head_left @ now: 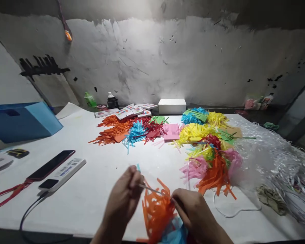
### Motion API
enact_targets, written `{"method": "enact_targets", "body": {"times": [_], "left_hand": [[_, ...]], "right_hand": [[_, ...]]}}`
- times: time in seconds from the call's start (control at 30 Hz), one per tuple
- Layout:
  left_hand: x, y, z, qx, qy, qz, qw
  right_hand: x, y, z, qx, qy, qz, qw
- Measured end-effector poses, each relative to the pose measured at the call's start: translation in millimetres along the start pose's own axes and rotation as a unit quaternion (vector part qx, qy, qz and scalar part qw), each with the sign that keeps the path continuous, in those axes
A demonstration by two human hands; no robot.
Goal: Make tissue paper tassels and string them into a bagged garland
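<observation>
Hands meet low in the view, both closed on one workpiece: left hand (pixel 124 196) pinches a thin stick or wire (pixel 150 189) near its end, with a sliver of blue paper at the fingertips; right hand (pixel 193 211) clamps the other end together with an orange fringed paper bundle (pixel 156 211), which sits between the hands just above the near table edge, light blue fringe (pixel 174 234) under it. Judgement: mid-assembly, fringe being wound or bound onto the stick; the next move probably needs the right-hand pinch held tight while the left turns or pulls, else the strips may splay loose. White table (pixel 104 169) carries more cut fringe piles (pixel 167 132) in orange, blue, red, pink and yellow further out, and a clear shredded plastic heap (pixel 274 159) at right. At left: dark phone (pixel 51 165), white device (pixel 63 173) with a cable, blue box (pixel 20 120). Writing: the white device has a printed label and the booklets (pixel 128 111) near the wall have coloured print, but all of it is too small to read; no brand legible anywhere.
</observation>
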State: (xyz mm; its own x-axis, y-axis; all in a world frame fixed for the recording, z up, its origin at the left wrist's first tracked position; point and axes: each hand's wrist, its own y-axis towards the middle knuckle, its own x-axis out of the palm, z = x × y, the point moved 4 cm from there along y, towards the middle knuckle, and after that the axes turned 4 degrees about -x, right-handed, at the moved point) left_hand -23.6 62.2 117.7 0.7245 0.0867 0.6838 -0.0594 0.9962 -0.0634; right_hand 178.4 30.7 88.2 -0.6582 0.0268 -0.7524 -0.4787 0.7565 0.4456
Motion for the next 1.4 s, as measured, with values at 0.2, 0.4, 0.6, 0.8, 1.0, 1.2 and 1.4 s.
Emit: {"method": "enact_targets", "body": {"times": [0.2, 0.4, 0.6, 0.8, 1.0, 1.2, 1.4], "left_hand": [[-28.8, 41, 106, 0.142, -0.175, 0.070, 0.972], [-91.2, 52, 167, 0.201, -0.150, 0.175, 0.952], [-98.9, 65, 156, 0.202, -0.116, 0.211, 0.949], [-36.2, 69, 71, 0.109, -0.023, 0.102, 0.988], [-25.3, 61, 54, 0.057, 0.050, 0.027, 0.997], [-40.9, 63, 55, 0.054, 0.058, 0.026, 0.997], [-46.7, 64, 53, 0.066, 0.052, 0.056, 0.995]], "right_hand": [[-57, 48, 92, 0.055, -0.159, -0.009, 0.986], [-154, 82, 187, 0.156, -0.205, 0.040, 0.965], [-148, 106, 182, 0.193, -0.159, 0.090, 0.964], [4, 149, 41, -0.018, 0.115, -0.060, 0.991], [55, 160, -17, -0.011, 0.299, -0.068, 0.952], [65, 156, -5, 0.032, 0.374, -0.075, 0.924], [84, 152, -12, 0.035, 0.314, -0.097, 0.944]]}}
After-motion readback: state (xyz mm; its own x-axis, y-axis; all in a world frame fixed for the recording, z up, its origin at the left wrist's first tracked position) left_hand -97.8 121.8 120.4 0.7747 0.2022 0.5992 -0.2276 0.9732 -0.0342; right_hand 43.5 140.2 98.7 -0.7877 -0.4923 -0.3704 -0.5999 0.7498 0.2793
